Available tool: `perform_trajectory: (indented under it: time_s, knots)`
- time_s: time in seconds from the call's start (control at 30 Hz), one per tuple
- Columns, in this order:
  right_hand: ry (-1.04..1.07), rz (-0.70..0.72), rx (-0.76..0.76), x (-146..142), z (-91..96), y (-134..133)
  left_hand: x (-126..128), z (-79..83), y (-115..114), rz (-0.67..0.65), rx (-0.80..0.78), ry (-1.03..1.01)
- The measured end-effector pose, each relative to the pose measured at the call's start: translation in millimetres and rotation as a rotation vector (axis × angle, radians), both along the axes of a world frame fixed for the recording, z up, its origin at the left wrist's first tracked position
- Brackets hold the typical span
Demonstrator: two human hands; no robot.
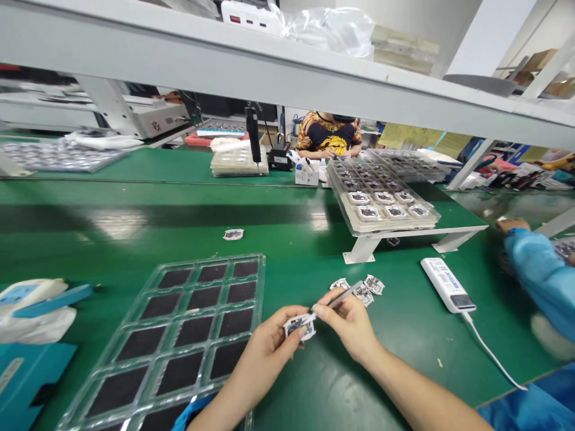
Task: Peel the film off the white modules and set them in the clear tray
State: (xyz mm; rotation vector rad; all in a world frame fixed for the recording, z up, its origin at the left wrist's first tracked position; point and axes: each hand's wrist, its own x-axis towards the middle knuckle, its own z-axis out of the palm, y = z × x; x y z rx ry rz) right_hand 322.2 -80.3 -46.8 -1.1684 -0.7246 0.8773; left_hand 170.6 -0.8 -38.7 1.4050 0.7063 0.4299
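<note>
"So, what is laid out on the green workbench (112,239)?"

"Well, a clear cellular tray (215,258) is set near its front left corner, and a white power bank (447,284) toward its right edge."

"And how are the hands placed?"

"A small white-framed circuit piece (299,326) is pinched in the left hand (265,353), while slim tweezers (341,301) are gripped in the right hand (348,326), their tip touching it. Similar pieces (363,289) are piled just beyond."
</note>
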Motion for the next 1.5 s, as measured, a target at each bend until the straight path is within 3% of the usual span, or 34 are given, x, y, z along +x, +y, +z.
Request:
perform_trajectory:
  time_s: [1.5]
  knots:
    - [-0.186,-0.112,0.035,-4.0,1.7,-2.6,-2.8,-4.7,-3.2,-0.009,0.053,-0.036]
